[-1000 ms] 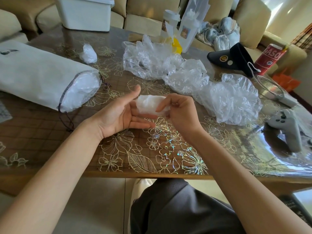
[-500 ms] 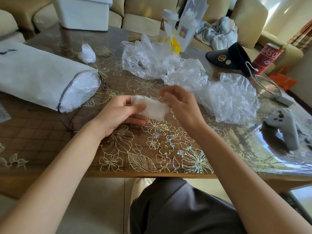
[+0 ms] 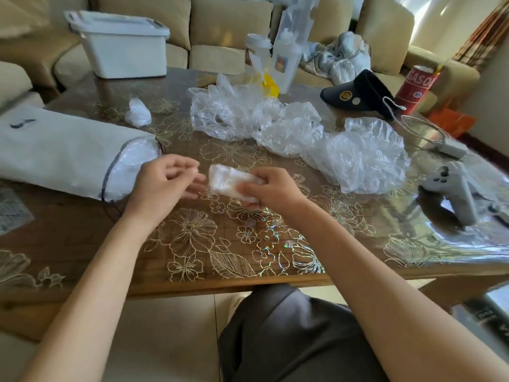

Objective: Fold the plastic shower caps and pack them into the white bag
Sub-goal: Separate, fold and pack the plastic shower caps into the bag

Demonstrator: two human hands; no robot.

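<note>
My right hand grips a folded shower cap, a small whitish plastic packet held just above the table. My left hand hovers to its left with fingers apart and holds nothing; it is close to the mouth of the white bag. The bag lies on its side at the left with folded plastic showing in its open mouth. Several crumpled, unfolded clear shower caps lie in a heap at the table's middle and right. One small folded cap rests alone further back.
A white lidded box stands at the back left. A black visor cap, a red can, a coiled cable with adapter and a grey game controller sit at the right. Bottles in plastic stand behind the heap.
My left hand let go of the folded cap and moved left toward the bag's mouth. My right hand now holds the cap alone.
</note>
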